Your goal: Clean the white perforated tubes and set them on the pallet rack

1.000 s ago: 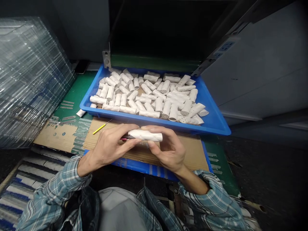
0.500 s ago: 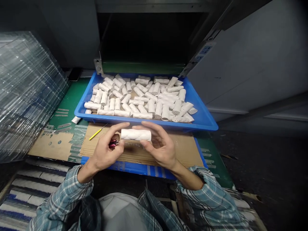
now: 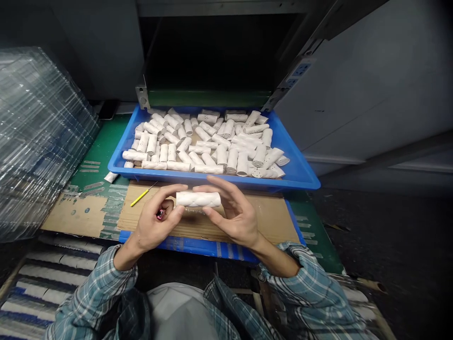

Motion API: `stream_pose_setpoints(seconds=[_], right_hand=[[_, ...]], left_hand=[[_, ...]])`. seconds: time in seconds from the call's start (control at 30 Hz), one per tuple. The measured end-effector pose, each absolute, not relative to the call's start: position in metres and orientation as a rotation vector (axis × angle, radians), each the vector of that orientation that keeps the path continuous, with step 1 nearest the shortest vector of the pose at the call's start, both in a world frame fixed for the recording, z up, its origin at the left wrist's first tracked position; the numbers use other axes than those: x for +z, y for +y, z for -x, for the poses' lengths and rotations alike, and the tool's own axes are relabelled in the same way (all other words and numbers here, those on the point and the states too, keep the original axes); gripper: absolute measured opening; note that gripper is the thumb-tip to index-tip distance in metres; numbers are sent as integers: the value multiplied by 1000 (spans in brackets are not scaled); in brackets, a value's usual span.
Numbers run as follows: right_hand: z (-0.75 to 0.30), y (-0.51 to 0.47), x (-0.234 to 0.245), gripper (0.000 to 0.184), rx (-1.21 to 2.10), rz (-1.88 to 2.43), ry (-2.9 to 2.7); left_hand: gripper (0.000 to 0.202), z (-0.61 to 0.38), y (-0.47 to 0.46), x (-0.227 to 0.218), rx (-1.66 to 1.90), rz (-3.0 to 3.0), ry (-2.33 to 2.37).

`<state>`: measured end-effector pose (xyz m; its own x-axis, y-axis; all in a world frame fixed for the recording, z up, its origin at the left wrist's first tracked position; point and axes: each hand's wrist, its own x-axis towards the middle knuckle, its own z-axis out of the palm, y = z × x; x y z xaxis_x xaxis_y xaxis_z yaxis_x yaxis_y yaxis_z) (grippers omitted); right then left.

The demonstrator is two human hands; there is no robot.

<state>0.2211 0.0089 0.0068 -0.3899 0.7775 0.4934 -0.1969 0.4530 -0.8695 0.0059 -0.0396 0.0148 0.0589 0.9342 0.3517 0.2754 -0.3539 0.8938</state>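
Observation:
A white cylinder with a rough, wrapped surface lies level between my hands above a cardboard sheet. My right hand is shut around its right end, with the thumb beneath and fingers on top. My left hand touches its left end and curls around a small pink-and-black tool, mostly hidden by the fingers. A yellow-handled awl lies on the cardboard just beyond my left hand. Many similar cylinders lie jumbled in a blue plastic tray, whose near rim runs just past my fingertips.
A stack of clear plastic sheets leans at the left. A green work mat lies beneath the tray and cardboard. A dark opening and a grey panel with a power strip stand behind the tray.
The head view has shifted slightly. The pink-and-black tool has drawn further into my left hand, and the cylinder now sits slightly further left between my hands.

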Motion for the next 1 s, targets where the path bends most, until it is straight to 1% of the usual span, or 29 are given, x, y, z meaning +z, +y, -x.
stream_pose_setpoints(seconds=[0.3, 0.43, 0.5, 0.63, 0.7, 0.77, 0.8, 0.9, 1.0], right_hand=[[-220, 9, 9, 66, 1112, 494, -1680], [-221, 9, 7, 66, 1063, 506, -1710], [-222, 11, 6, 64, 967, 541, -1779], [-224, 17, 3, 51, 536, 543, -2040], [-225, 19, 3, 45, 439, 524, -2068], [-226, 19, 4, 41, 498, 545, -2027], [-226, 18, 5, 40, 550, 560, -2001], [-224, 13, 8, 41, 675, 574, -1958], [-222, 10, 10, 43, 723, 572, -1936]], left_hand=[[34, -3, -40, 14, 1291, -1677, 1186], [33, -3, -40, 13, 1278, -1670, 1195], [31, -5, -40, 14, 1270, -1722, 1237], [25, -12, -41, 20, 1219, -2043, 1357], [33, -13, -43, 28, 1150, -2151, 1354], [42, -11, -46, 38, 1084, -2136, 1342], [41, -9, -48, 44, 1051, -2107, 1357], [29, 0, -50, 57, 950, -2079, 1460], [26, 4, -50, 63, 883, -2168, 1464]])
